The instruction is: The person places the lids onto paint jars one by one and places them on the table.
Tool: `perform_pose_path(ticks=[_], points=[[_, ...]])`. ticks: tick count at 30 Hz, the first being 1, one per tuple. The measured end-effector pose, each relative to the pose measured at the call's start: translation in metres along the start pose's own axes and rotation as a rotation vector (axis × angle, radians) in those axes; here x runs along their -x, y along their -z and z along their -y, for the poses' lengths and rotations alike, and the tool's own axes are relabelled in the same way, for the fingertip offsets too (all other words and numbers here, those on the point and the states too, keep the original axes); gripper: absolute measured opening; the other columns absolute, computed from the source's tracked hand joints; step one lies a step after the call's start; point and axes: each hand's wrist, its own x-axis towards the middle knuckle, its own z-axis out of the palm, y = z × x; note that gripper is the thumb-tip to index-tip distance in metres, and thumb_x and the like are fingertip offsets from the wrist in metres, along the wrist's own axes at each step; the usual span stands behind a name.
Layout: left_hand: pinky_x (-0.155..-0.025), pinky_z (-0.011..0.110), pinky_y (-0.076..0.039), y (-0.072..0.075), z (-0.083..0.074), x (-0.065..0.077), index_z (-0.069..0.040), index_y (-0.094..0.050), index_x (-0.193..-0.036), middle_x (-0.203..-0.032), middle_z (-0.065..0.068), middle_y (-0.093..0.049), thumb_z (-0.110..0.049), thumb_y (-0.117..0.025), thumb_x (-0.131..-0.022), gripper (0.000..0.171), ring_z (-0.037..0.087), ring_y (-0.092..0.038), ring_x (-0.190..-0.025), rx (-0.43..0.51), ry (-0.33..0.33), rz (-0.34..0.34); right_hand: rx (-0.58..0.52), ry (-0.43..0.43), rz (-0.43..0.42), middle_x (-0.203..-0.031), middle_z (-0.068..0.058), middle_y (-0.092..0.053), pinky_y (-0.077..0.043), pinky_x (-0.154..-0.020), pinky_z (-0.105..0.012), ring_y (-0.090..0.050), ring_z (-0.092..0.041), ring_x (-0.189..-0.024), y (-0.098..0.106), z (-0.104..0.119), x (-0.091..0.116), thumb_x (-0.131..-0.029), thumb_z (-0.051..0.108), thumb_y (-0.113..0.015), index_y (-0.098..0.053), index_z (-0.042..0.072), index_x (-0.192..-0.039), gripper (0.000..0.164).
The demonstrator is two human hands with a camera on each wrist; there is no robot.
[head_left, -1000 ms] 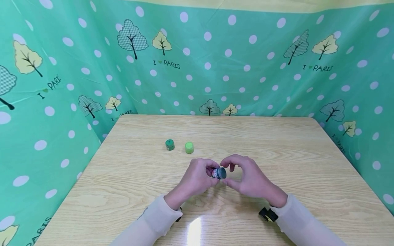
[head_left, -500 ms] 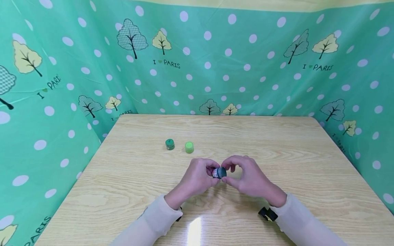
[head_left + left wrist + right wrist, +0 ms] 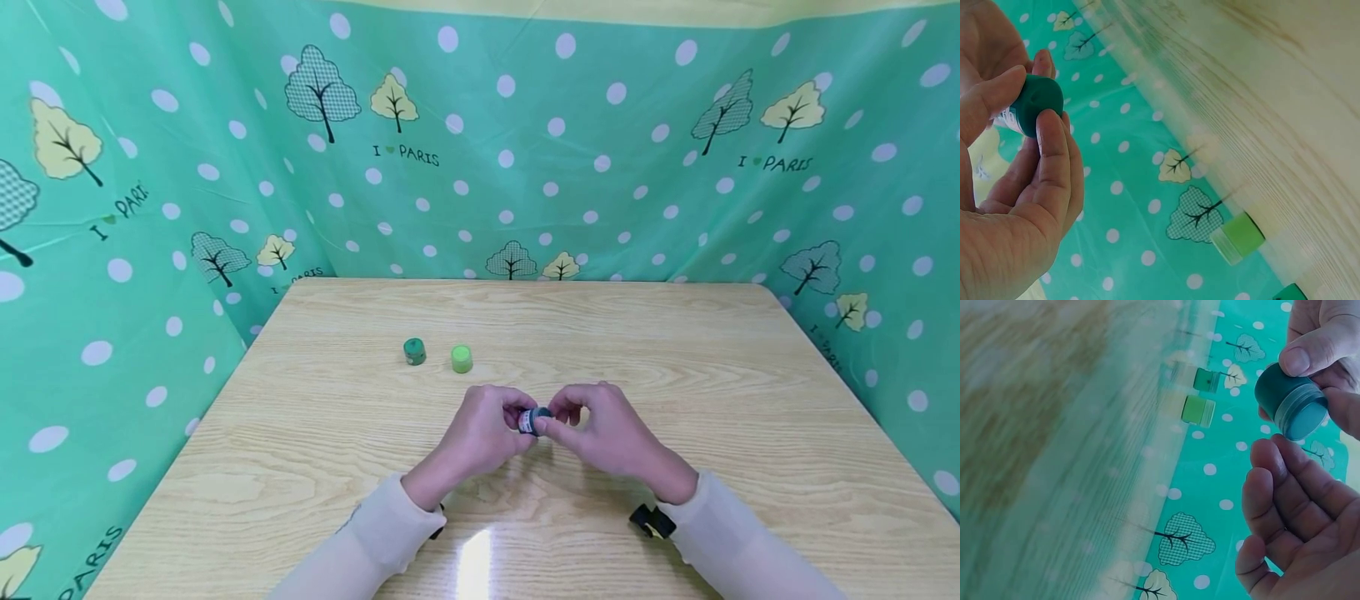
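Observation:
A small dark teal jar (image 3: 529, 421) with a white label lies on its side in the air between both hands. My left hand (image 3: 480, 429) grips its body between thumb and fingers, as the left wrist view shows at the jar's rounded end (image 3: 1041, 103). On the other end, a lid with a clear rim (image 3: 1300, 411) points toward my right hand (image 3: 611, 429). The right thumb lies over the lid in the head view, and the right fingers curl close behind it. Part of the jar is hidden by the fingers.
A dark green jar (image 3: 414, 352) and a lime green jar (image 3: 461, 359) stand beyond the left hand on the wooden table (image 3: 637, 333). A polka-dot curtain (image 3: 525, 167) hangs around the table's back and sides.
The right hand has closed in from beside the jar, its thumb coming over the lid end. The left hand keeps its grip, and the two other jars stay put.

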Motion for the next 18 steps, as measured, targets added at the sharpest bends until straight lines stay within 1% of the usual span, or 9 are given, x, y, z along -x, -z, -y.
perform_pose_path(ticks=[1,4,9,12,15,18], points=[[-0.062,0.018,-0.052,-0.0001,0.0001,0.0000,-0.008,-0.072,-0.093,-0.076,-0.006,-0.066,-0.002,-0.078,-0.071,0.023,0.005,-0.061,-0.068,0.001,-0.002,0.000,-0.001,-0.006,0.002,-0.070,0.018,-0.061,-0.044,-0.057,-0.025,-0.052,-0.010,-0.063,-0.0002,-0.0001,-0.0001,-0.084,0.049,-0.068,-0.068,0.032,-0.079,0.018],[-0.062,0.017,-0.052,-0.0003,0.0000,0.0000,-0.008,-0.072,-0.093,-0.077,-0.006,-0.066,-0.002,-0.078,-0.072,0.023,0.005,-0.061,-0.069,0.006,-0.006,0.002,-0.009,-0.020,0.008,-0.065,0.016,-0.061,-0.044,-0.051,-0.024,-0.050,-0.009,-0.056,-0.0009,-0.0007,-0.0006,-0.086,0.050,-0.065,-0.067,0.031,-0.074,0.022],[-0.061,0.018,-0.052,-0.0006,-0.0005,-0.0005,-0.008,-0.072,-0.092,-0.077,-0.006,-0.066,-0.001,-0.079,-0.071,0.023,0.005,-0.061,-0.068,0.001,-0.008,0.004,-0.020,-0.035,0.015,-0.061,0.008,-0.062,-0.041,-0.045,-0.023,-0.048,-0.008,-0.050,-0.0022,-0.0027,-0.0007,-0.088,0.050,-0.062,-0.068,0.029,-0.071,0.027],[-0.061,0.018,-0.051,-0.0007,-0.0004,-0.0005,-0.008,-0.072,-0.092,-0.076,-0.005,-0.066,-0.002,-0.079,-0.071,0.023,0.005,-0.061,-0.067,-0.005,-0.008,0.005,-0.023,-0.040,0.014,-0.060,0.008,-0.061,-0.040,-0.043,-0.023,-0.047,-0.008,-0.049,-0.0016,-0.0024,-0.0006,-0.088,0.050,-0.062,-0.068,0.029,-0.071,0.028],[-0.061,0.018,-0.051,-0.0005,-0.0003,-0.0002,-0.008,-0.072,-0.092,-0.076,-0.005,-0.066,-0.002,-0.079,-0.071,0.023,0.005,-0.060,-0.067,-0.005,-0.007,0.005,-0.011,-0.044,-0.001,-0.061,0.011,-0.060,-0.041,-0.045,-0.023,-0.049,-0.009,-0.052,0.0004,-0.0010,-0.0003,-0.087,0.052,-0.063,-0.067,0.030,-0.073,0.026],[-0.061,0.018,-0.052,-0.0006,-0.0001,0.0000,-0.008,-0.072,-0.091,-0.076,-0.004,-0.066,-0.002,-0.079,-0.071,0.023,0.005,-0.060,-0.067,0.001,-0.004,0.006,0.002,-0.032,-0.022,-0.069,0.013,-0.061,-0.043,-0.051,-0.025,-0.052,-0.010,-0.060,0.0031,-0.0005,0.0006,-0.083,0.051,-0.068,-0.068,0.029,-0.081,0.022]])
